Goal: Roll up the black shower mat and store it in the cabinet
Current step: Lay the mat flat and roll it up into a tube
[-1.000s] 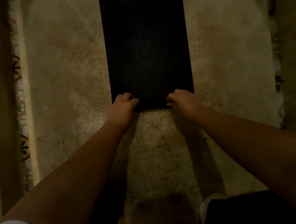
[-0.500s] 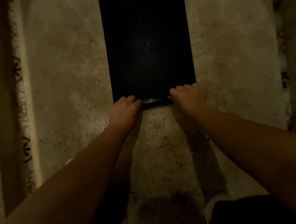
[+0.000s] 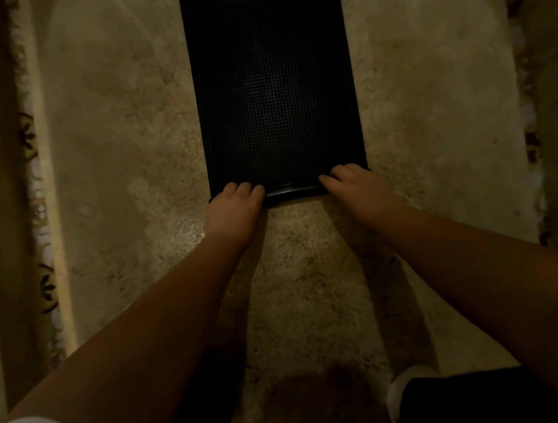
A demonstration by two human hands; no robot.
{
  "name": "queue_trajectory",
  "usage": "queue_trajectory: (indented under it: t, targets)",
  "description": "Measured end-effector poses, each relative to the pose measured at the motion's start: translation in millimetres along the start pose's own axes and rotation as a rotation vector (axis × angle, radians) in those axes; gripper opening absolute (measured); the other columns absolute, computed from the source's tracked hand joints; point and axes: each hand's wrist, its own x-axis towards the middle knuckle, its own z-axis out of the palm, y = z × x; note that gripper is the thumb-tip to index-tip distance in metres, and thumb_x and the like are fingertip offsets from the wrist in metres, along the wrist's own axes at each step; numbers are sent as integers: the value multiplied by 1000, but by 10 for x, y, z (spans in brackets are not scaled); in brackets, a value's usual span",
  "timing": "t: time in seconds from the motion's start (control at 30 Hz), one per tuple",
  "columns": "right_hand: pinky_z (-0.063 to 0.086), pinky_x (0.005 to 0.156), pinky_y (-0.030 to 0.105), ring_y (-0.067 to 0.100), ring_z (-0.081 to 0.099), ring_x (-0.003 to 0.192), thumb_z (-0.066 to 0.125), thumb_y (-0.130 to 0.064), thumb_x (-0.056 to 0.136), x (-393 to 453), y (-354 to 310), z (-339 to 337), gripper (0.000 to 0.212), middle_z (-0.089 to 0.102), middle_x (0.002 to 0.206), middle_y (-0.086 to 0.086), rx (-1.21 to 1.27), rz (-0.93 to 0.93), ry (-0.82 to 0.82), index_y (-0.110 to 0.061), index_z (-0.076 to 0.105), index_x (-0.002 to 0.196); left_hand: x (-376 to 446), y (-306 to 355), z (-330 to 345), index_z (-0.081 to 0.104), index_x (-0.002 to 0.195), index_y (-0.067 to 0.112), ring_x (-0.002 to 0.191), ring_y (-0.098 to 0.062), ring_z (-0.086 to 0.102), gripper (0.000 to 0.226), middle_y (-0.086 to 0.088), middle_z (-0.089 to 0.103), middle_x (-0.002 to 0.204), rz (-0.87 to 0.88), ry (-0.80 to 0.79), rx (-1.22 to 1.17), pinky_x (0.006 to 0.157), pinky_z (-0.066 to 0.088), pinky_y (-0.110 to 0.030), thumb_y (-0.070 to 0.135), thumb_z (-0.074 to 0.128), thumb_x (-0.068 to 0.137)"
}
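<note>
Here we kneel over the black shower mat (image 3: 273,88), which lies flat on the mottled stone floor (image 3: 120,152) with only its near edge curled into a first thin roll (image 3: 291,192). To start it well, we judge, both ends of that roll should be tucked tight and pushed away evenly, so it runs straight up the mat instead of coning. Our left hand (image 3: 234,206) sits at the roll's left end, our right hand (image 3: 354,188) at its right end; each is curled over the roll, fingers pressed down onto the mat's top, palms behind it. No cabinet is in view.
</note>
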Motion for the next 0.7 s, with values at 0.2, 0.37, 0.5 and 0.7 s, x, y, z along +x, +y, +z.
queue_trajectory:
  t: [0.2,0.37,0.5,0.7]
  targets:
    - [43,68,40,34,55,99,56,-4,85,60,42,-27,35,61,108,16,88,70,9,-7,51,119,62,-116,37,54,119,10,98,-32,55,29,-12,66,110,40,2,-66,74,51,-43,15,53,90]
    - [45,69,38,31,53,98,55,-13,91,145,41,-73,18,62,104,15,217,147,-36,-7,56,108,113,-197,46,61,113,11,96,-32,55,24,-12,69,107,63,15,-203,76,45,-39,21,55,92]
    - [44,91,44,35,44,110,63,-10,88,184,103,-125,26,55,120,17,320,134,0,-3,64,114,136,-226,43,62,125,8,102,-37,52,33,-19,62,114,58,51,-304,83,43,-41,18,58,93]
    - [43,96,41,35,48,114,60,-20,94,301,125,-158,34,57,121,15,313,229,-68,-12,62,126,216,-208,-32,59,128,6,102,-41,52,38,-23,58,111,11,80,-367,86,46,-43,12,61,91]
